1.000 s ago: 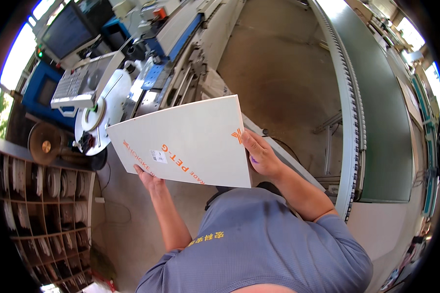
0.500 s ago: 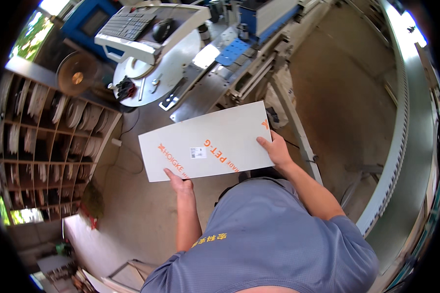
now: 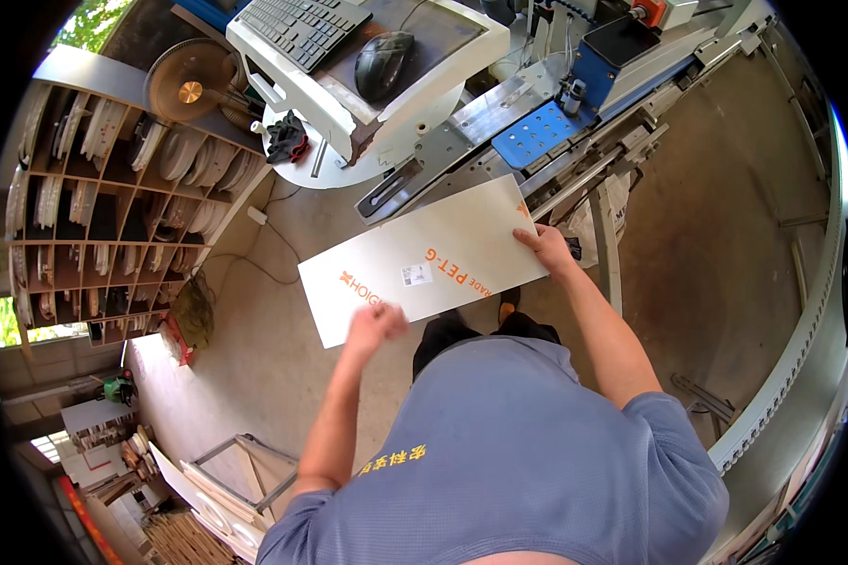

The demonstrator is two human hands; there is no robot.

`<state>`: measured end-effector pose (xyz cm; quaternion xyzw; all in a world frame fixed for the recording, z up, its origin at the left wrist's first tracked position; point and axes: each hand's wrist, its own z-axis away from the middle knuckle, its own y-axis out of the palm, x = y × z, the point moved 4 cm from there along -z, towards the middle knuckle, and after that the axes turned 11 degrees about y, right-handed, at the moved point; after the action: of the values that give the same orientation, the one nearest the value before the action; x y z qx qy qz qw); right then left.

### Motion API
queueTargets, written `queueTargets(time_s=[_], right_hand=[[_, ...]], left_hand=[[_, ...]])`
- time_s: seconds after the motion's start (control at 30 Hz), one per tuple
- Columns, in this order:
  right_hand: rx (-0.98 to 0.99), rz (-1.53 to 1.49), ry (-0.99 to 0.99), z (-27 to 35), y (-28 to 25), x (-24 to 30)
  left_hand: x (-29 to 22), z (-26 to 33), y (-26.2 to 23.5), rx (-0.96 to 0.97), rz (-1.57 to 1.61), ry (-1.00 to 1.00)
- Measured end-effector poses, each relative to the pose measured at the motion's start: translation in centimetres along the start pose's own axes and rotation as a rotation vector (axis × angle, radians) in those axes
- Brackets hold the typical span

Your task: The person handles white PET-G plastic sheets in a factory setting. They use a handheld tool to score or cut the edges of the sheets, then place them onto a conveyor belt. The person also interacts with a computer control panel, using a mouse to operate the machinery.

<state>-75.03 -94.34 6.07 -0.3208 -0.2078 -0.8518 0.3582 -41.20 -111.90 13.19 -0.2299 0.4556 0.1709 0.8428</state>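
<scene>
A long white panel (image 3: 481, 226) with orange print and a small white label lies tilted in front of me, its right end higher in the picture. My right hand (image 3: 548, 250) grips its right end, the thumb on the upper face and the other fingers mostly hidden. Over the lower edge, left of the middle, is my left hand (image 3: 375, 325), smeared by motion. Its fingers look curled, but whether they touch the panel cannot be made out.
Ahead stand a keyboard (image 3: 303, 28), a mouse (image 3: 383, 66) and a machine with a blue perforated plate (image 3: 544, 135). Dark gloves (image 3: 287, 138) lie on a round white tabletop. A compartment shelf (image 3: 113, 188) fills the left; a toothed rail (image 3: 791, 348) curves along the right. A cable crosses the floor.
My left hand has left its hold on the panel's lower left edge and moved right, over the panel. The right hand keeps its grip. The machine and keyboard now appear closer.
</scene>
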Motion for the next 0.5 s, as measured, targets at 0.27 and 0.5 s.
queueTargets(time_s=[0.27, 0.5], right_hand=[[-0.184, 0.233, -0.062, -0.3, 1.3, 1.5], [-0.332, 0.205, -0.165, 0.0, 1.0, 0.7]], left_hand=[[-7.8, -20.6, -6.9, -0.335, -0.686, 0.533], [-11.7, -20.0, 0.9, -0.013, -0.289, 0.510]])
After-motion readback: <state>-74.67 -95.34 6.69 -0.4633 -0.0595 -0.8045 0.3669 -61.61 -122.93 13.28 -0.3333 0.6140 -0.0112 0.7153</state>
